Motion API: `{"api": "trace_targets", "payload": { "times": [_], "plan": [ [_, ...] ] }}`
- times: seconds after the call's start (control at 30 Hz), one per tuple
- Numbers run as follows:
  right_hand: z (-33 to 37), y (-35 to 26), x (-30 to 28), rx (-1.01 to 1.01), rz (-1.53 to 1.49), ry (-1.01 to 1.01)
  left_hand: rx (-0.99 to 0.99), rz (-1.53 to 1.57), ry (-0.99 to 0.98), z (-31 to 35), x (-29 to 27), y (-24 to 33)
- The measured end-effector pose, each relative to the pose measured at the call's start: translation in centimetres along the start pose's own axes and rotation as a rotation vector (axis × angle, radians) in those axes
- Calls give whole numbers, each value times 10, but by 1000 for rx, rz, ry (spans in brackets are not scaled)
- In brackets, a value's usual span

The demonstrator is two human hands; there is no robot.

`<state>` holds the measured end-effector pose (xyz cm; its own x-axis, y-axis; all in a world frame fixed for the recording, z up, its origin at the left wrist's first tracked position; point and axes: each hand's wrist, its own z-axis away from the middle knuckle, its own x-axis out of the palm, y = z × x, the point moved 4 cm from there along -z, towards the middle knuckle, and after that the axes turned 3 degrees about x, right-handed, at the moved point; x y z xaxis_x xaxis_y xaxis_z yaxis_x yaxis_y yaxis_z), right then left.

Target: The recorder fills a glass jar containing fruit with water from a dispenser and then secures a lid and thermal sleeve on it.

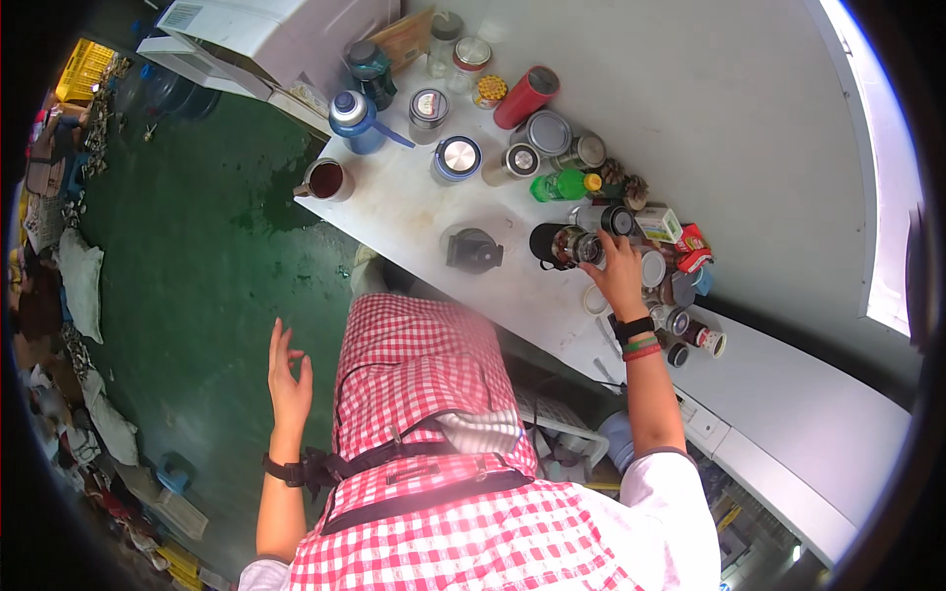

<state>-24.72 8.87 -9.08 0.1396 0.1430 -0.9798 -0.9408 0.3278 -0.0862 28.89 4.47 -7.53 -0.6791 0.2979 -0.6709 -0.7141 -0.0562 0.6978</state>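
Observation:
My right hand (621, 276) reaches over the white table (384, 212). Its thumb and fingers close round the clear neck of a glass bottle in a black sleeve (548, 244); dark reddish pieces show inside. Just behind it lies a clear tumbler with a black lid (618, 221). A dark translucent bottle with a black cap (475, 250) stands alone near the table's front edge. My left hand (289, 384) hangs in the air over the green floor, fingers apart and holding nothing.
Along the wall stand several jars and flasks, among them a red tumbler (528, 97), a green bottle (562, 185) and a blue jug (357, 123). A mug of dark liquid (326, 180) sits at the left corner. A white microwave (261, 39) is beyond.

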Motion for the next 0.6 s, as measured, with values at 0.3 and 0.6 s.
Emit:
{"api": "trace_targets", "payload": {
  "times": [0.3, 0.6],
  "plan": [
    [-4, -3, 0, 208, 186, -86, 5, 16, 46, -2, -10, -5],
    [-3, 2, 5, 65, 152, -35, 9, 2, 83, 5, -18, -15]
  ]
}}
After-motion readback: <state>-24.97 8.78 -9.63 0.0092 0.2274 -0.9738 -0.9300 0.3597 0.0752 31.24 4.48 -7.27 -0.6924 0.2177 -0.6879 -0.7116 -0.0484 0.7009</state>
